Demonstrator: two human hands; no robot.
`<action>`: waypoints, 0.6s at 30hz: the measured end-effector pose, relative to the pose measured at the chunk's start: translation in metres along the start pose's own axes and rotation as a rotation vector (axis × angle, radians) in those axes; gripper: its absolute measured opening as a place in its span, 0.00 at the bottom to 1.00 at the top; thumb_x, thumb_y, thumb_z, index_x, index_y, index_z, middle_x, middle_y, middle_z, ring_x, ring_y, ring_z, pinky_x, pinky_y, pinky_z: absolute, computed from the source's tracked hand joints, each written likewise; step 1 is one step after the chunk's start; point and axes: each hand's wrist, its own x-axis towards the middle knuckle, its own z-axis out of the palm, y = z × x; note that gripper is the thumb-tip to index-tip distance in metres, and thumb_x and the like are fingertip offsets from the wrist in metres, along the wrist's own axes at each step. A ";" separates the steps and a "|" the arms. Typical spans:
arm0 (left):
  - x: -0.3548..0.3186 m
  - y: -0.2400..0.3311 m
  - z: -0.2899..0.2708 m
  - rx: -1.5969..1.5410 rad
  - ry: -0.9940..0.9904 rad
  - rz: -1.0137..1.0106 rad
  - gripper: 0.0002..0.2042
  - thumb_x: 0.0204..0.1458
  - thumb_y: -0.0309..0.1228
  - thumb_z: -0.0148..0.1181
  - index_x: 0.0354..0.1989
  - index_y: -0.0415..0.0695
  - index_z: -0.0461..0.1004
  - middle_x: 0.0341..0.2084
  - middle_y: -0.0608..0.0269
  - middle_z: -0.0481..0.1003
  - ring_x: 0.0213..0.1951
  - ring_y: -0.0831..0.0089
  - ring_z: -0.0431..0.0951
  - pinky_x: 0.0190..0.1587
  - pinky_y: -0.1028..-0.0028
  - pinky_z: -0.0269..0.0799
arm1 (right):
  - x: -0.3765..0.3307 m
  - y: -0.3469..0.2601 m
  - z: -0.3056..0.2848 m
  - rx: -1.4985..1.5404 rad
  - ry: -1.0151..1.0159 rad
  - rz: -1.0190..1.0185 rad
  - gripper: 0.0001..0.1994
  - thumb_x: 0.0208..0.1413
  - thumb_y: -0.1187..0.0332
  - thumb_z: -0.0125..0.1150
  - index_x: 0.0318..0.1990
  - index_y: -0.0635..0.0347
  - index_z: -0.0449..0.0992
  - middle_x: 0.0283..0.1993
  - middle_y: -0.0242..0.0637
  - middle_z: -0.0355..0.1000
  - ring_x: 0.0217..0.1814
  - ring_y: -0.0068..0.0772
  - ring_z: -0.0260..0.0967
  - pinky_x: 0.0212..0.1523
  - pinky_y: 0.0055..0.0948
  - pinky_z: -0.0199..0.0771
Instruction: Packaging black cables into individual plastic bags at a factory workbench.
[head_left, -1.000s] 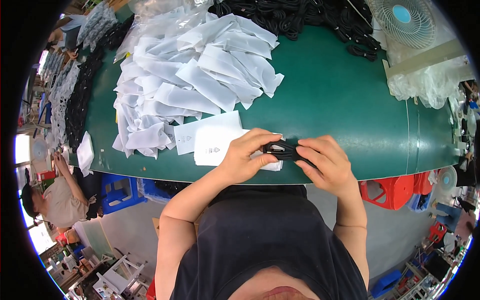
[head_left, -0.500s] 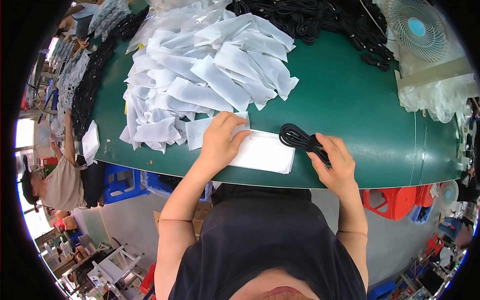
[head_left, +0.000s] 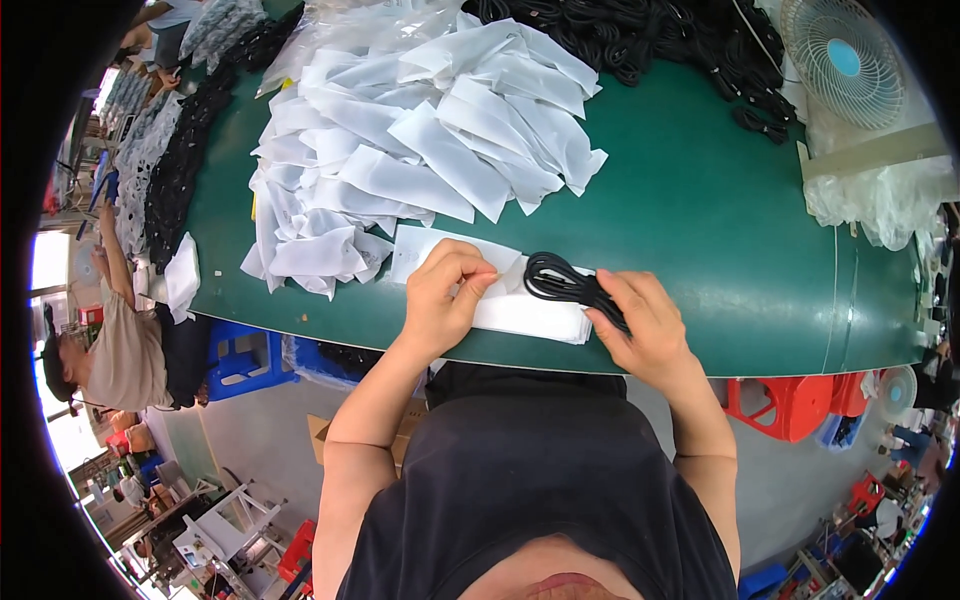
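Currently, right grip [head_left: 645, 325] closed round one end of a coiled black cable [head_left: 583, 290], thumb below, fingers above. Coil's looped end points left, over a stack of white sleeves [head_left: 530, 318] on the green counter [head_left: 700, 220]. Left grip [head_left: 440, 300] drawn to a pinch, thumb and forefinger on a translucent flap [head_left: 511, 275] just beside the loop. Heap of white packets [head_left: 400, 150] lies beyond.

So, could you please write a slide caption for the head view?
On a green table, the right hand holds a coiled black cable over flat white bags; the left hand pinches one bag's edge.
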 end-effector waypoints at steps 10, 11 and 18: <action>-0.005 0.005 0.013 -0.343 0.068 -0.086 0.04 0.45 0.20 0.64 0.28 0.38 0.75 0.29 0.61 0.73 0.29 0.74 0.70 0.31 0.79 0.65 | 0.010 -0.009 -0.001 -0.102 -0.112 -0.145 0.21 0.42 0.76 0.68 0.46 0.67 0.71 0.37 0.40 0.69 0.28 0.36 0.66 0.24 0.29 0.70; -0.003 0.007 0.015 -0.360 0.079 -0.078 0.04 0.45 0.20 0.64 0.28 0.38 0.75 0.30 0.61 0.73 0.30 0.74 0.70 0.32 0.78 0.65 | 0.013 -0.011 -0.003 -0.106 -0.109 -0.147 0.21 0.42 0.76 0.68 0.46 0.67 0.71 0.37 0.40 0.69 0.28 0.36 0.66 0.24 0.29 0.70; 0.021 0.042 0.029 -0.337 0.008 0.017 0.03 0.49 0.22 0.61 0.29 0.40 0.72 0.35 0.60 0.71 0.34 0.73 0.69 0.35 0.77 0.66 | 0.047 -0.023 -0.021 -0.110 -0.054 -0.252 0.24 0.42 0.67 0.71 0.48 0.66 0.72 0.39 0.39 0.67 0.28 0.30 0.68 0.25 0.25 0.71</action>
